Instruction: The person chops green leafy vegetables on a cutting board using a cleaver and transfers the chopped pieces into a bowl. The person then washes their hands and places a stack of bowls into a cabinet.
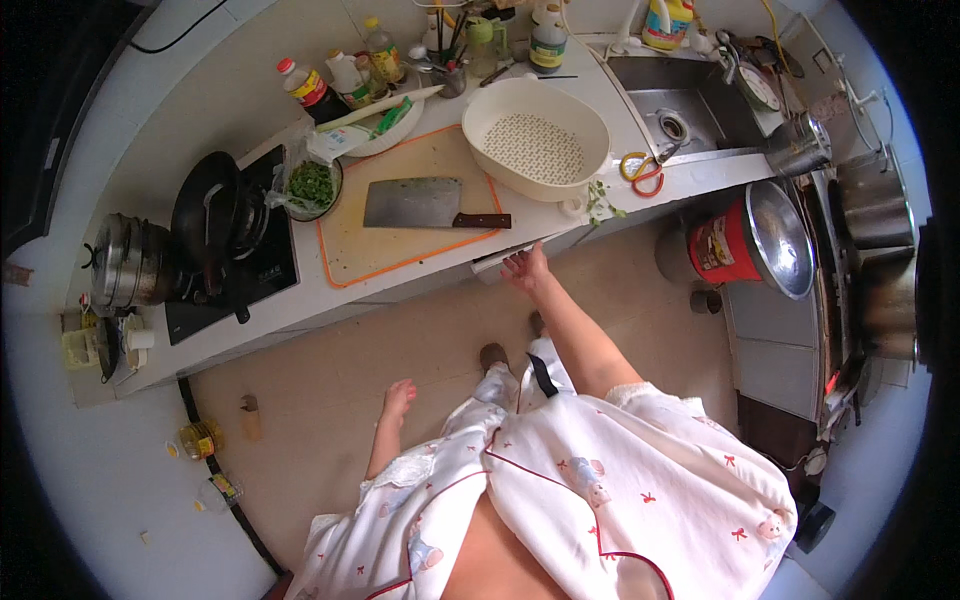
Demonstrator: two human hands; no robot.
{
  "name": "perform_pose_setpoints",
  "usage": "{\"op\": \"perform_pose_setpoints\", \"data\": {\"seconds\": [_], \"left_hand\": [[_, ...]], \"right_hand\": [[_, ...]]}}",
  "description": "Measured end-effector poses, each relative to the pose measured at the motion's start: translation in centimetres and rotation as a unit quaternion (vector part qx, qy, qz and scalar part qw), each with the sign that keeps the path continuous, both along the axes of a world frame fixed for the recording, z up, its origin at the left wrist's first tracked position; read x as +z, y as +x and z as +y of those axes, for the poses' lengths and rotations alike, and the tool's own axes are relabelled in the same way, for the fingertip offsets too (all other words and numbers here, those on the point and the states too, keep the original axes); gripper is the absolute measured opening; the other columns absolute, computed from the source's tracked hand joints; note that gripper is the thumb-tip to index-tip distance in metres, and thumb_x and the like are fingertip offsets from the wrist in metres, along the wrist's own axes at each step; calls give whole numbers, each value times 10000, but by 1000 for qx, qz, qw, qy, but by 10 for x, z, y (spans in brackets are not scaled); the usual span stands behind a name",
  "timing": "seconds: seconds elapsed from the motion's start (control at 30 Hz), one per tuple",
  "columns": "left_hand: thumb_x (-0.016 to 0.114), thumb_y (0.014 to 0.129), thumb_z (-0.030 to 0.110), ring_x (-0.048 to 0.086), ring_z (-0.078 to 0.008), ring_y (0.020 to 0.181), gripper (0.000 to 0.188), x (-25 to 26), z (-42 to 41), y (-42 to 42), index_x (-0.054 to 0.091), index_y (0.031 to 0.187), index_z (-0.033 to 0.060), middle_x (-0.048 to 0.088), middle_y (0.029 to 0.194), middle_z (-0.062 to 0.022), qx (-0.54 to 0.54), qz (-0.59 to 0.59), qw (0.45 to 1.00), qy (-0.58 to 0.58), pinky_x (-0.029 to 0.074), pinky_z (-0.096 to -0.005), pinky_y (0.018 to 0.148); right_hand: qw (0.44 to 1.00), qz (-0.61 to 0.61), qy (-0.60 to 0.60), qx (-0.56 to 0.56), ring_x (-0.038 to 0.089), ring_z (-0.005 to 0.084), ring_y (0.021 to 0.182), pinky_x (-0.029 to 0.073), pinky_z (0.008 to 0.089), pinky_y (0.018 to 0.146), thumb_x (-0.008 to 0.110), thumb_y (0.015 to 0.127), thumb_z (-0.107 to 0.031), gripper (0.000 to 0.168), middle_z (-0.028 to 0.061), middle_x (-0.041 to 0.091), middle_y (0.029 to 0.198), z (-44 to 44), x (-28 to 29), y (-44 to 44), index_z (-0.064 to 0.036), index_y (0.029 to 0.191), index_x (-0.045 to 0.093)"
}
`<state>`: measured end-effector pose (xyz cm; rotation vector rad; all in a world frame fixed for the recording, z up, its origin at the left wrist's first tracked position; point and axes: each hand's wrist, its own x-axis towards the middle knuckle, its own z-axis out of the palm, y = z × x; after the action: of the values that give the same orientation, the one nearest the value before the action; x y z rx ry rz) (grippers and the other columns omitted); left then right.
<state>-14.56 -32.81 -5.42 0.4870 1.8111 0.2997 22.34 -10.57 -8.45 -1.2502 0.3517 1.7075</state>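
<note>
My right hand (529, 268) is at the front of the counter, against the edge of a white drawer (487, 264) that stands slightly out. Whether its fingers grip that edge is unclear. Low over the floor, my left hand (398, 397) hangs with nothing in it, fingers loosely apart. A cleaver (416, 204) with a dark wooden handle lies on an orange-rimmed cutting board (375, 255). Beside it, a cream perforated basket (536, 146) overlaps the board's right side. Green sprigs (598, 204) lie at the counter edge near scissors (643, 176) with red and yellow handles.
A bowl of chopped greens (310, 185), partly wrapped in plastic, sits by a black wok (210, 199) on the cooktop (262, 281). Bottles (319, 94) line the wall. At right are a steel sink (694, 105), a red bucket (720, 247) and a metal basin (784, 240).
</note>
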Motion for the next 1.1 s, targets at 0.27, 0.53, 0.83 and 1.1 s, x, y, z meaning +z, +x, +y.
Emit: {"op": "perform_pose_setpoints", "data": {"seconds": [0.27,0.53,0.83,1.1], "left_hand": [[472,933,379,574,-111,985,356,30,71,60,541,1219,178,615,1114,-3,-41,-36,998,22,389,-325,822],[491,951,251,594,-144,932,349,40,155,179,549,1218,34,622,1081,-71,-68,-65,990,106,462,-278,819],[479,970,346,577,-127,994,369,79,209,278,577,1191,67,630,1098,-56,-166,-119,974,99,439,-266,843],[469,980,315,574,-110,951,322,111,254,351,597,1123,58,638,1027,-35,-185,-191,959,98,445,-248,828]], "right_hand": [[726,-576,74,368,510,369,1079,442,415,894,551,872,-267,428,204,470,1242,-32,47,95,-29,1225,506],[608,-732,96,292,476,387,1058,465,438,863,757,668,-227,565,200,472,1107,40,97,174,17,1107,499],[558,-706,255,353,575,354,811,490,427,722,703,633,-77,278,171,567,856,82,64,216,9,867,580],[726,-583,222,289,624,300,667,492,363,635,649,679,-74,174,145,631,706,96,113,269,0,836,651]]}}
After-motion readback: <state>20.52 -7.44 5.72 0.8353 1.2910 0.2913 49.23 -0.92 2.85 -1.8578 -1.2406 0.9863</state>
